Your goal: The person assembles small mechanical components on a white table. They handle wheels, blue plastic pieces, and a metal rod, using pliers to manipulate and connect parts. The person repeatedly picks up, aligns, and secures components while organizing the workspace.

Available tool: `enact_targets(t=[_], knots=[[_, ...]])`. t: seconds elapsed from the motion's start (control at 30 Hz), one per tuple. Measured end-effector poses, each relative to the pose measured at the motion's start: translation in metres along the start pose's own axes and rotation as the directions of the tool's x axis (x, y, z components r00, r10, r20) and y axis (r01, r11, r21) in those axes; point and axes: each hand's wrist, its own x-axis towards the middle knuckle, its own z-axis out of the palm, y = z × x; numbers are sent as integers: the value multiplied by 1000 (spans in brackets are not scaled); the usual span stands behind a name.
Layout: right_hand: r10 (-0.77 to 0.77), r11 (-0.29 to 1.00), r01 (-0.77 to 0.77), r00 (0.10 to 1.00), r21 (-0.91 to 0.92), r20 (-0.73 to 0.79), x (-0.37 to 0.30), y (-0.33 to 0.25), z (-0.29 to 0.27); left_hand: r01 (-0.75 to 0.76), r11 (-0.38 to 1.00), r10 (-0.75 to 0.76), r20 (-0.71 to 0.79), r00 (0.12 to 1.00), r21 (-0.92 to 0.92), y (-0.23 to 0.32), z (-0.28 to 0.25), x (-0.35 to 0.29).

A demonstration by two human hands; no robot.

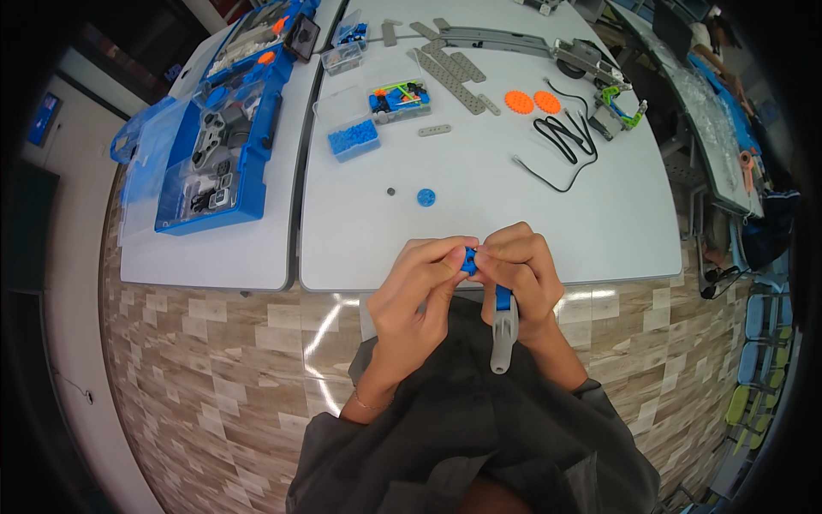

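Note:
Over the front edge of the table, my left hand point(418, 283) pinches a small blue building piece point(469, 259) with dark spots between thumb and fingers. My right hand point(524, 272) is closed on the same piece from the other side. Below its palm hangs a long grey plastic part point(504, 343) with a blue section point(503, 297) at the top, tucked in the right hand; whether it joins the blue piece is hidden by the fingers. Just beyond the hands, a round blue disc point(426, 198) and a tiny dark grey round part point(391, 191) lie on the table.
Farther back sit a box of blue pegs point(354, 143), a box of mixed parts point(401, 104), grey flat plates point(445, 73) and two orange gears point(518, 102). A black cable point(561, 141) lies right, near a wheeled build point(586, 62). A blue case point(257, 193) stands left.

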Motion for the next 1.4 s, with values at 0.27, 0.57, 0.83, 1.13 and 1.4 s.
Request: enact_targets(t=[0.27, 0.57, 0.83, 1.13, 1.4], knots=[[96, 995, -96, 995, -28, -6, -6, -3, 3, 15, 999, -15, 1, 1000, 47, -4, 1, -2], [245, 969, -246, 969, 17, 41, -11, -1, 5, 105, 993, -104, -7, 995, 58, -18, 5, -10], [413, 907, -420, 889, -5, 200, -12, 23, -4, 381, 899, -384, 29, 923, -217, -41, 2, -16], [618, 782, -614, 741, -109, 264, -11, 10, -19, 486, 814, -494, 60, 867, -318, -37, -5, -12], [577, 808, -502, 781, -309, 239, -22, -9, -16, 314, 904, -314, 48, 948, -288, -32, -12, -9]])
